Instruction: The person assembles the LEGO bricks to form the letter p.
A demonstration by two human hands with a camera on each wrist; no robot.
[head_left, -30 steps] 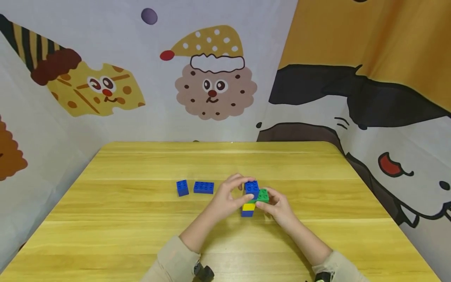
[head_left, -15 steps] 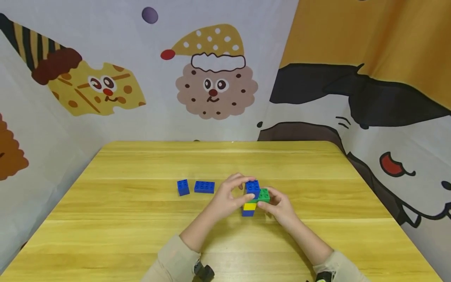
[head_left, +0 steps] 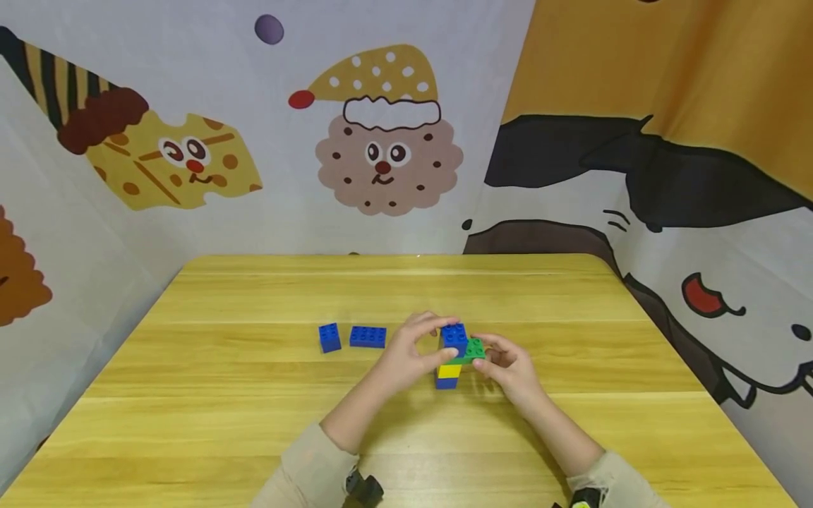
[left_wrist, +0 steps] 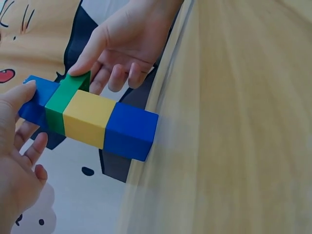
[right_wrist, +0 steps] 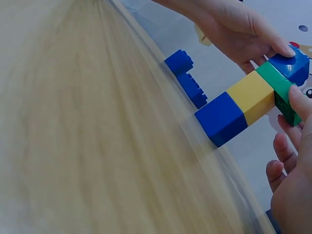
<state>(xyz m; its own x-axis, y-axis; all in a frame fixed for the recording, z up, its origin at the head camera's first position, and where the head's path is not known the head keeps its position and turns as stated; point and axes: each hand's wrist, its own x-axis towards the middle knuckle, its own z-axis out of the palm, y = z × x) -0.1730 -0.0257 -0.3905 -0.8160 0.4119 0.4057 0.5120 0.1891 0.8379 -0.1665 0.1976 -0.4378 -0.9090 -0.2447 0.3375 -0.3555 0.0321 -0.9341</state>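
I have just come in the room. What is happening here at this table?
A person's left hand pinches the top blue brick of a small stack. The right hand has thumb and fingers at the jutting end of the green brick below. Under that are a yellow brick and a bottom blue brick. Two spare bricks, a shorter blue one and a longer blue one, lie left of the stack.

Four-block tower point(head_left: 450, 368), upright, green block point(head_left: 474, 351) overhanging
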